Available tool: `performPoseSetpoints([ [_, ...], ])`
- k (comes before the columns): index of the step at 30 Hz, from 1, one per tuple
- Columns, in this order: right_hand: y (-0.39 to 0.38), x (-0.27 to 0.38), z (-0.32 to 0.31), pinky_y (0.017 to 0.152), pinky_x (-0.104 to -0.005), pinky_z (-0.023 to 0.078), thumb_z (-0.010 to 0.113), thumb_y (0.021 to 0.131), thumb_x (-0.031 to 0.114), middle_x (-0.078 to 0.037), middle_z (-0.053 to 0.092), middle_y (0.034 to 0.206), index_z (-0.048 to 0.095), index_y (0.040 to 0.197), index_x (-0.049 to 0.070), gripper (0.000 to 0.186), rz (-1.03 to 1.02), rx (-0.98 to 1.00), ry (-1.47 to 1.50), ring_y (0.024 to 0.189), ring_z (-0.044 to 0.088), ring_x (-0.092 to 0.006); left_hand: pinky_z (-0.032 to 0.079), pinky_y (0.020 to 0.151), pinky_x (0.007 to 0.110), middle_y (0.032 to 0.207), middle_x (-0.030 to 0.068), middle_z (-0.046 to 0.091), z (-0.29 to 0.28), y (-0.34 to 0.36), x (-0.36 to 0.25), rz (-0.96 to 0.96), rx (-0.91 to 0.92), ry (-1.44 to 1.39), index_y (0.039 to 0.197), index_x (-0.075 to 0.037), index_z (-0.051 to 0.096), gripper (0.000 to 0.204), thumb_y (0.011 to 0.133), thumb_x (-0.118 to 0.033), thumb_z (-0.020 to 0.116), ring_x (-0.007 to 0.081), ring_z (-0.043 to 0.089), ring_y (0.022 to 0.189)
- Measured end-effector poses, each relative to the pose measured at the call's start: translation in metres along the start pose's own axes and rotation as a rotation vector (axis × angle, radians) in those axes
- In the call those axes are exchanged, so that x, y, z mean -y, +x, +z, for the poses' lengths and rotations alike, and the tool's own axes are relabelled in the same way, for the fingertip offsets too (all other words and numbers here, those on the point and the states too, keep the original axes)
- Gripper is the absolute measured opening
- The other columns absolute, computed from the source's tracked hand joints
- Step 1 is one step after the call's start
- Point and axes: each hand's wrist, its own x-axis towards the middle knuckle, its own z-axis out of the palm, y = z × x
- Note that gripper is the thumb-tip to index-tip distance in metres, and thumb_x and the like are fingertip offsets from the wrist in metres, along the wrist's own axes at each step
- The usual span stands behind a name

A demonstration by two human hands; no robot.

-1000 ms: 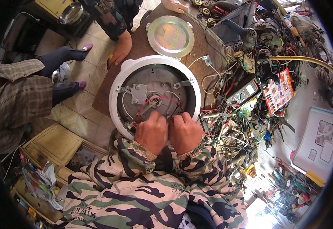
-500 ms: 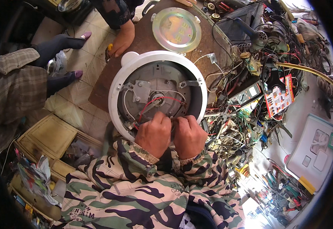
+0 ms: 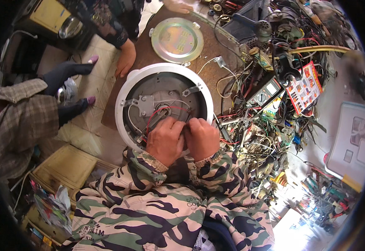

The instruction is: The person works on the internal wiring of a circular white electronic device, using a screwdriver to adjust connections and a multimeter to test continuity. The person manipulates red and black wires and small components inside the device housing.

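An opened round appliance housing (image 3: 208,98) with a white rim lies before me, its grey inside facing up. A red wire (image 3: 157,112) arcs across the middle, and white wires (image 3: 131,120) run to a small metal bracket (image 3: 147,106). Over the near part of the housing, my left hand (image 3: 165,140) is closed with its fingers bent down. Close beside it my right hand (image 3: 202,139) is closed too, thumb and fingertips pinched together. The fingertips of both hands nearly meet, and what they grip is hidden behind the knuckles.
A round metal cover plate (image 3: 177,40) rests on the brown table (image 3: 147,54) beyond the housing. Another person's hand (image 3: 126,60) leans at the table's left edge. On the right are a multimeter (image 3: 265,94), a printed card (image 3: 306,89), tangled wires and tools. A plaid-clothed person is at left.
The view has shifted, so the housing and cover appear farther left. Both my hands stay pinched over the near part of the housing. The other person's hand remains at the table edge.
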Motion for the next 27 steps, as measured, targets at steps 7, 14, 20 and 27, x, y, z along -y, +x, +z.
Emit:
performPoseSetpoints([
  [7,0.001,-0.007,-0.005,0.054,-0.0454,0.053,0.075,0.077,0.018,-0.007,0.064,0.078,0.061,0.081,0.012,0.015,-0.097,-0.124,-0.102,0.065,0.068,-0.0334,0.055,0.079,0.048,0.099,0.0162,0.065,-0.011,0.015,0.02,0.121,0.163,-0.057,0.107,-0.007,0.074,0.029,0.079,-0.001,0.071,0.041,0.067,0.092],
  [14,0.006,-0.024,-0.006,0.058,-0.0474,0.052,0.079,0.079,0.022,-0.008,0.063,0.078,0.061,0.082,0.011,0.022,-0.231,-0.076,0.077,0.07,0.069,-0.0327,0.057,0.08,0.046,0.102,0.0151,0.068,-0.012,0.017,0.02,0.182,0.166,0.05,0.108,-0.008,0.075,0.032,0.077,-0.001,0.075,0.0389,0.069,0.092],
  [20,0.005,-0.029,-0.003,0.058,-0.0464,0.053,0.075,0.079,0.019,-0.008,0.063,0.077,0.062,0.081,0.011,0.016,-0.281,-0.089,0.094,0.07,0.07,-0.0319,0.058,0.081,0.045,0.103,0.0152,0.071,-0.009,0.015,0.022,0.241,0.137,0.072,0.106,-0.007,0.076,0.029,0.077,-0.002,0.077,0.038,0.071,0.094],
  [27,0.007,-0.026,-0.01,0.061,-0.0452,0.057,0.066,0.085,0.019,-0.006,0.068,0.08,0.068,0.087,0.014,0.005,-0.26,0.035,0.034,0.076,0.073,-0.0309,0.058,0.079,0.044,0.101,0.016,0.072,-0.008,0.016,0.024,0.272,0.117,0.052,0.104,-0.005,0.076,0.026,0.078,-0.002,0.076,0.0382,0.071,0.091],
])
